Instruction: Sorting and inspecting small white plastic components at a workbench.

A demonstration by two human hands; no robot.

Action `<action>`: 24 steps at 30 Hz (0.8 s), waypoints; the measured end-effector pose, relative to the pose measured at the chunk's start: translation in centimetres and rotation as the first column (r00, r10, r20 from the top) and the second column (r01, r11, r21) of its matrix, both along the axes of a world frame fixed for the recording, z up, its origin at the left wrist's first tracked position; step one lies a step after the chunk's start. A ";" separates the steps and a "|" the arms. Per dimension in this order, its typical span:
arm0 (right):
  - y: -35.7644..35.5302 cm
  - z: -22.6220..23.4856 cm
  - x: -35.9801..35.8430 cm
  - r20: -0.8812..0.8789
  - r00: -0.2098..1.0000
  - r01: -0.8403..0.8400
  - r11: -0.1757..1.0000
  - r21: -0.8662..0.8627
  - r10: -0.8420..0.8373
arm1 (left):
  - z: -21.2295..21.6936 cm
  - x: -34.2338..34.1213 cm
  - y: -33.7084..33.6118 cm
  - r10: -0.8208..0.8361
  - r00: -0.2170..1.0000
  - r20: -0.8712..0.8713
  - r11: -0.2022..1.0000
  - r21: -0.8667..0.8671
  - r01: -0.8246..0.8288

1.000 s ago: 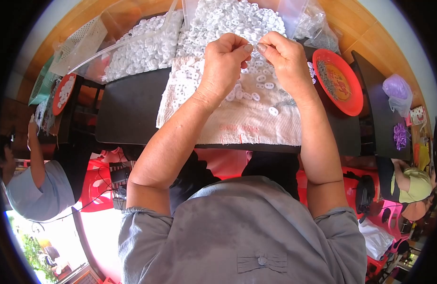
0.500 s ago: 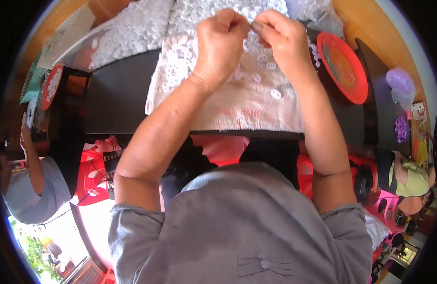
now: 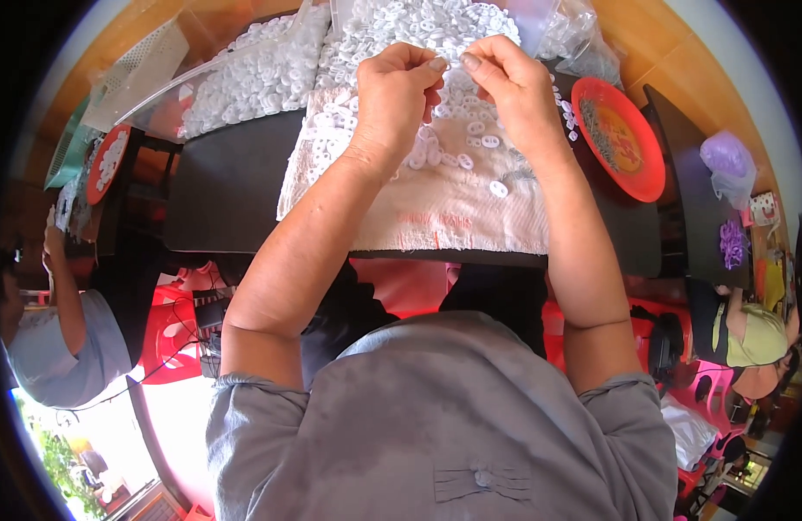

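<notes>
My left hand (image 3: pixel 394 100) and my right hand (image 3: pixel 516 91) are raised over the cloth, each closed in a pinch. Their fingertips face each other with a small gap between. Whatever sits in either pinch is too small to make out. Under them lies a beige woven cloth (image 3: pixel 453 221), strewn with small white oval plastic pieces (image 3: pixel 464 161) that have two holes. One such oval piece (image 3: pixel 498 188) lies apart near the cloth's right side. Beyond my fingers, a large heap of the same white pieces (image 3: pixel 392 30) covers the far part of the table.
To the right stands a red oval plate (image 3: pixel 648 169) with thin grey metal bits (image 3: pixel 592 128). A clear bag (image 3: pixel 583 43) lies behind it. A clear tray of white pieces (image 3: pixel 245 87) is at far left. People sit at both sides, one in a blue-grey shirt (image 3: pixel 67 347).
My fingertips have drawn slightly apart; before, they nearly met. The whole view has shifted a little, so the hands and table appear lower and more of the heap shows.
</notes>
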State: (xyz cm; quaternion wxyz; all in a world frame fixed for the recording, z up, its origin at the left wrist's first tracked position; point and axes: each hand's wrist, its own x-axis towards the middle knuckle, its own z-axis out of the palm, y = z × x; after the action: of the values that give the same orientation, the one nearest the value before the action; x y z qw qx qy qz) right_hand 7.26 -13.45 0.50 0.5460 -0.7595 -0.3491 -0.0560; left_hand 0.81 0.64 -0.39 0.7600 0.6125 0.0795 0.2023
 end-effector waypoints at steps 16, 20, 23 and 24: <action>-0.3 -0.4 0.6 0.067 0.996 -0.049 0.996 -0.070 0.053 | -0.6 0.2 -0.5 -0.054 0.998 -0.039 0.991 0.118 0.058; 0.1 -0.7 0.4 0.001 0.996 -0.084 0.996 -0.027 0.084 | -1.0 0.2 -0.9 0.022 1.000 0.003 0.990 0.142 -0.022; 0.4 -0.9 0.0 -0.022 0.998 -0.063 0.998 -0.008 0.063 | -0.6 -0.2 -1.4 0.058 0.998 -0.019 0.996 0.076 -0.056; 0.6 -0.9 -0.2 -0.049 0.998 -0.042 0.999 0.005 0.042 | -0.5 -0.3 -1.4 0.074 0.996 -0.042 0.997 0.022 -0.073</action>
State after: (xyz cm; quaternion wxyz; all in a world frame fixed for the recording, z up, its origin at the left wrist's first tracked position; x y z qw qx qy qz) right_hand 7.11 -12.84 -0.45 0.5571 -0.7520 -0.3515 -0.0268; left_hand 0.50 -0.79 -0.92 0.7439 0.6210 0.1161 0.2179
